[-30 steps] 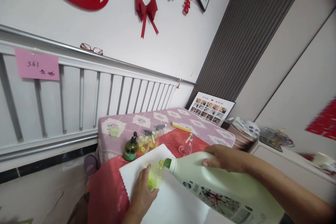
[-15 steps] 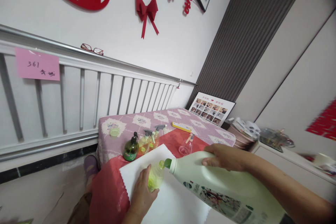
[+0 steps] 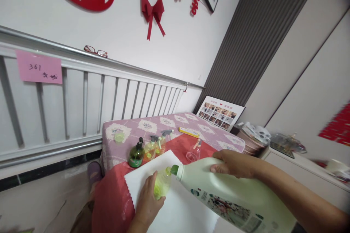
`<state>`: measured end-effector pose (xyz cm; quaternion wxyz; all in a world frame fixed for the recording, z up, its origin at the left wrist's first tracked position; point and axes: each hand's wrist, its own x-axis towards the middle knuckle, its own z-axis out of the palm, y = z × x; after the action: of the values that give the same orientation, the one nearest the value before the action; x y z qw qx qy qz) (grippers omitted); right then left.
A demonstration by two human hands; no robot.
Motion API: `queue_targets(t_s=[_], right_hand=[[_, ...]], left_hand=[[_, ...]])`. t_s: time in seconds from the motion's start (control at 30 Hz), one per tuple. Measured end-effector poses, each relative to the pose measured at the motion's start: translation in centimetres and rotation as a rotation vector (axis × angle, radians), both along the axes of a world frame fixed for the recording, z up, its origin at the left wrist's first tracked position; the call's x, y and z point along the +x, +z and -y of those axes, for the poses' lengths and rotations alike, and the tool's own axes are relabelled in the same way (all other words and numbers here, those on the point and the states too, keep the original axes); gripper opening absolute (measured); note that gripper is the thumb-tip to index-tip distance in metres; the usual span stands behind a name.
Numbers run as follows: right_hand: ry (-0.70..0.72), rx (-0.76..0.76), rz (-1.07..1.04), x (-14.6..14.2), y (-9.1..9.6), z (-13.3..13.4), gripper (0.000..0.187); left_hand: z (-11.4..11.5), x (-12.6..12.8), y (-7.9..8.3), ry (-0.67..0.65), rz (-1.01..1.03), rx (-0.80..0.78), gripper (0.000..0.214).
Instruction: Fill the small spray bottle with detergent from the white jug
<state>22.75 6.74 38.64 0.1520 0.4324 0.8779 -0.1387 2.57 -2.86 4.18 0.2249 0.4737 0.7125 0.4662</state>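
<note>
My left hand (image 3: pixel 149 198) is wrapped round a small clear bottle (image 3: pixel 164 182) with yellow-green at its base, tilted over a white sheet (image 3: pixel 182 209). In my right hand (image 3: pixel 229 164) is a large pale green jug (image 3: pixel 232 198) with a printed label, tipped on its side. Its green spout (image 3: pixel 174 169) meets the mouth of the small bottle; whether liquid is flowing I cannot tell. Behind the left hand stand a dark green pump bottle (image 3: pixel 136 154) and clear spray bottles (image 3: pixel 150 149). A clear pink spray bottle (image 3: pixel 193 153) stands beyond the jug's neck.
The table has a purple patterned cover (image 3: pixel 133 123) and a red cloth (image 3: pixel 111 196). On it are a pale green lid-like piece (image 3: pixel 119 137) and a yellow box (image 3: pixel 189 131). A white radiator (image 3: pixel 73 98) runs along the wall. At right stands a white cabinet (image 3: pixel 281 164).
</note>
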Motion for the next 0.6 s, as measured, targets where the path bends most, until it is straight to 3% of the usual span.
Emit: queue_targets(t_s=[0.6], right_hand=[[-0.003, -0.004, -0.004, -0.02, -0.08, -0.09, 0.051]], left_hand=[[-0.25, -0.23, -0.72, -0.007, -0.006, 0.011, 0.092]])
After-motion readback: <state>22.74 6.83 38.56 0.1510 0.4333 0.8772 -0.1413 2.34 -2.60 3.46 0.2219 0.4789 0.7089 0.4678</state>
